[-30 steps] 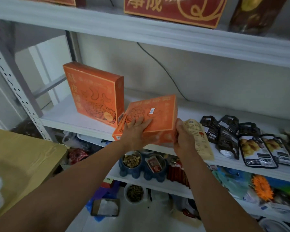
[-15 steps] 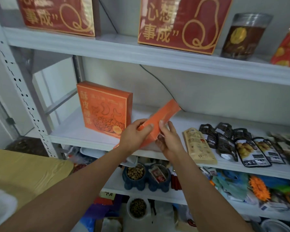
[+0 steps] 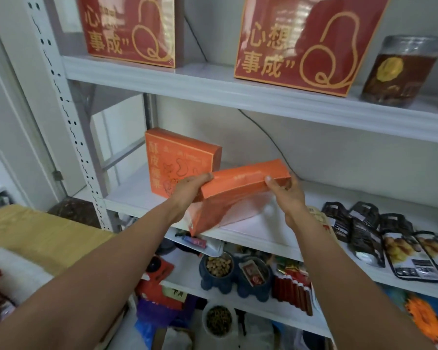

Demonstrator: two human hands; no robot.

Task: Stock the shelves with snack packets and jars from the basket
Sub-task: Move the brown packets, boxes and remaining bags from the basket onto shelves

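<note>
Gripping the tilted orange box (image 3: 240, 184), left hand (image 3: 187, 189) and right hand (image 3: 285, 192) curl round its ends, just right of the upright orange box (image 3: 177, 160).

Left hand (image 3: 190, 188) and right hand (image 3: 286, 196) reach forward, both gripping.

A thin black cable (image 3: 263, 134) ran down the back wall at centre. A yellow wooden tabletop (image 3: 36, 238) lay at lower left. Two blue bowls (image 3: 234, 286) sat side by side at lower centre.
</note>
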